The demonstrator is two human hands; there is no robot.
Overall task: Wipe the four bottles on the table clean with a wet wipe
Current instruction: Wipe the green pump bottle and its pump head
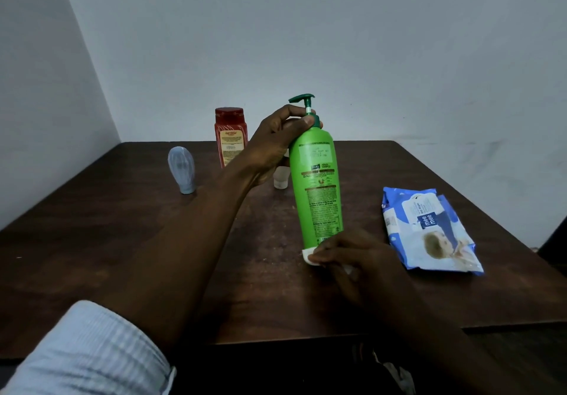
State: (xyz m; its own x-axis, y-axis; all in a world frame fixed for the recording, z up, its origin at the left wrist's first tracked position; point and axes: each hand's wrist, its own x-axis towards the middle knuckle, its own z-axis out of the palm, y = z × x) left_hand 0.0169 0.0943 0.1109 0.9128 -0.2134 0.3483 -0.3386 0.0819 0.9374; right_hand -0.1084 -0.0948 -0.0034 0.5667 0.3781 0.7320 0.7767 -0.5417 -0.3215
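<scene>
A green pump bottle stands slightly tilted at the middle of the dark wooden table. My left hand grips its neck just under the pump. My right hand holds a white wet wipe against the bottle's base. A red bottle stands at the back. To its left a pale blue bottle stands upside down on its cap. Behind my left hand a small white bottle is mostly hidden.
A blue and white pack of wet wipes lies flat on the table to the right of the green bottle. Walls close off the back and left side. The table's near edge runs under my forearms.
</scene>
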